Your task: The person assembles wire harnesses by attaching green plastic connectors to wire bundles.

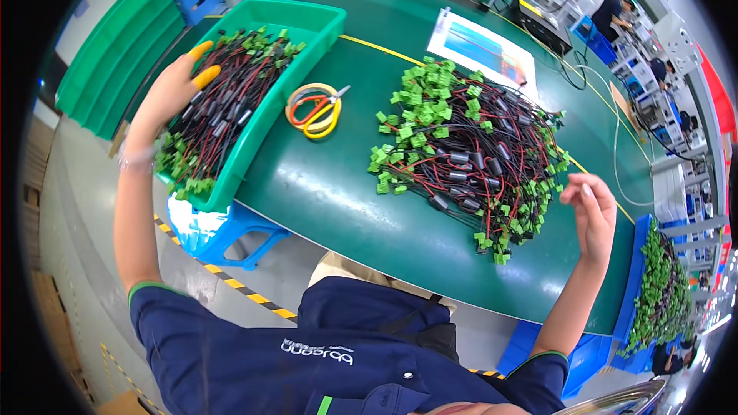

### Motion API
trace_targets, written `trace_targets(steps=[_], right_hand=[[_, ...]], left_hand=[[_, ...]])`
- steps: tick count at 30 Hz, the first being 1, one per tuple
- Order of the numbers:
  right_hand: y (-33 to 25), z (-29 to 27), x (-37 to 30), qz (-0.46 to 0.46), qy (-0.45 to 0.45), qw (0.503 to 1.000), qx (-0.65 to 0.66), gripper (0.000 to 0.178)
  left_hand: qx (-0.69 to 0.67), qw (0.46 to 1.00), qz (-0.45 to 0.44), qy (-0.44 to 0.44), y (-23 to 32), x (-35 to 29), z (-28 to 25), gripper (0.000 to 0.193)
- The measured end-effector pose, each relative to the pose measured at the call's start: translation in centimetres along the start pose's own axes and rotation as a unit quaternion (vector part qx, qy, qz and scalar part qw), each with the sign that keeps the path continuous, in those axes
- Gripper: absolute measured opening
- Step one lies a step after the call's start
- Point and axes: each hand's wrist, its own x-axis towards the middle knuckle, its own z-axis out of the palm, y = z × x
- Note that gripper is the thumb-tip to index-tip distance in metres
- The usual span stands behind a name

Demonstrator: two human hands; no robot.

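Observation:
My left hand point(175, 88) is over the green plastic bin point(265, 127) at the left, its fingers spread and yellow covers on two fingertips. Beneath it, a heap of black and red wire harnesses point(223, 104) with green connectors and dark cylinders fills much of the bin. I see nothing gripped in that hand. My right hand point(593, 215) hovers beside the right edge of a large harness pile point(477, 154) on the green table. Its fingers are loosely bent and apart, with nothing visible between them.
Scissors point(321, 111) with red and yellow handles lie on a tape roll point(295, 94) between bin and pile. Behind the pile is a printed sheet point(484, 46). A blue stool point(223, 234) stands under the bin's near end. Another harness-filled blue bin point(634, 292) stands right.

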Motion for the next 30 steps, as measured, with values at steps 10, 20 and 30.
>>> trace_targets(steps=[10,20,30], right_hand=[[6.0,7.7,8.2,-0.154,-0.038,0.816,-0.557,0.025],[3.1,4.7,7.5,-0.065,-0.075,0.901,-0.422,0.018],[8.6,4.0,15.9,-0.123,-0.115,0.849,-0.501,0.027]], left_hand=[[-0.338,0.855,0.255,-0.299,15.5,-13.1,3.8,0.059],[-0.473,0.855,0.145,-0.153,14.4,-14.3,8.8,0.046],[-0.444,0.862,0.212,-0.119,17.4,-12.7,9.9,0.035]])
